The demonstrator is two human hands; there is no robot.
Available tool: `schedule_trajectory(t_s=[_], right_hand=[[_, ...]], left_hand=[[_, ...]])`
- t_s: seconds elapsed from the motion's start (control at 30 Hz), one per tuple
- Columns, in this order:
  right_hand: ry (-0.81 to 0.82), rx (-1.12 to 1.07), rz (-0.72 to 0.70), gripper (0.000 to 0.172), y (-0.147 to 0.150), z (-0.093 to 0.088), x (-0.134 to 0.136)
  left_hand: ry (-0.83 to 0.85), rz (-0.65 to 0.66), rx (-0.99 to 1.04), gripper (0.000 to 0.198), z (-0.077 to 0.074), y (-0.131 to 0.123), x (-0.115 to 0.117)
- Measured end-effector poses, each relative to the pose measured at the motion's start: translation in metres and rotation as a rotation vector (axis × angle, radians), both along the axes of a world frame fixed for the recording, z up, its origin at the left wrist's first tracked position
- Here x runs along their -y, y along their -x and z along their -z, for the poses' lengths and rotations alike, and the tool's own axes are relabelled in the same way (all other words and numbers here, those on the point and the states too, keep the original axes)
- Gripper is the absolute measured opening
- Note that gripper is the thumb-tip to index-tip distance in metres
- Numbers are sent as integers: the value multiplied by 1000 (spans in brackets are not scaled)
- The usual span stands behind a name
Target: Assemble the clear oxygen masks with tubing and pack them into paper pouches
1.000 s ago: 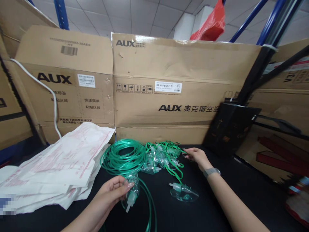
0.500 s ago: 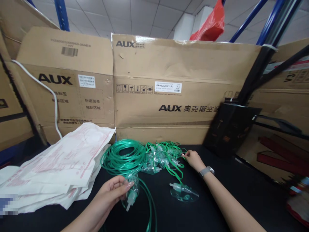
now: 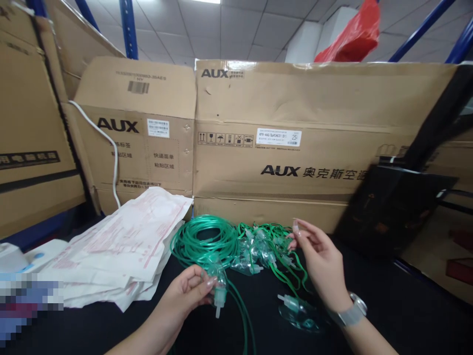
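Observation:
My left hand (image 3: 192,288) pinches the edge of a clear green oxygen mask (image 3: 219,283), its pale connector pointing down. My right hand (image 3: 320,254) is raised at the right end of a pile of similar masks (image 3: 260,246) with green elastic straps. Its thumb and fingers come together on a small pale bit that I cannot make out. Just left of the pile lies a coil of green tubing (image 3: 205,239), and loose strands of it run down toward me. Another oxygen mask (image 3: 299,313) rests alone on the black table, below my right wrist.
White printed pouches (image 3: 121,246) are stacked at the left. Large cardboard boxes (image 3: 281,103) form a wall behind the table. A black box (image 3: 391,207) stands at the back right, and a white cable (image 3: 111,138) hangs down at the left.
My right hand has lifted and come nearer from the far right end of the mask pile. My left hand keeps its mask. The whole view has shifted, with the scene sliding right.

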State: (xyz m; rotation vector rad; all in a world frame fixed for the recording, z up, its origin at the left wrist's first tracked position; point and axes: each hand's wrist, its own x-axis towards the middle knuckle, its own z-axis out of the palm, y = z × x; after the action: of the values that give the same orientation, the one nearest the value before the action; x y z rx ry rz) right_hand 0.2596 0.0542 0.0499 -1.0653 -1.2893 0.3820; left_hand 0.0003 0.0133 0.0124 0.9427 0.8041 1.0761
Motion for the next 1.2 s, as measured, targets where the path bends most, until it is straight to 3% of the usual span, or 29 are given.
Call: schedule_trajectory(t_s=[0.07, 0.17, 0.27, 0.47, 0.7, 0.83, 1.0, 1.2], right_hand=[[23, -59, -181, 35, 21, 3, 13], [198, -97, -439, 29, 46, 15, 28], [313, -74, -554, 24, 60, 31, 37], [392, -10, -620, 20, 66, 40, 40], [405, -112, -680, 19, 68, 41, 35], [462, -38, -577, 20, 68, 42, 38], [319, 130, -405, 18, 67, 37, 38], [469, -202, -613, 27, 68, 36, 33]], left_hand=[[-8, -1, -16, 24, 1, 0, 0], [-28, -5, -27, 24, 3, -1, 1], [-20, 3, -30, 25, 6, 0, 0], [-25, 50, -67, 22, 10, 4, -3], [-7, 103, -18, 15, 12, 3, -2], [1, 137, 1, 22, 12, 4, -1], [-25, 134, -23, 18, 15, 4, -2], [3, 146, -29, 16, 9, 2, 0]])
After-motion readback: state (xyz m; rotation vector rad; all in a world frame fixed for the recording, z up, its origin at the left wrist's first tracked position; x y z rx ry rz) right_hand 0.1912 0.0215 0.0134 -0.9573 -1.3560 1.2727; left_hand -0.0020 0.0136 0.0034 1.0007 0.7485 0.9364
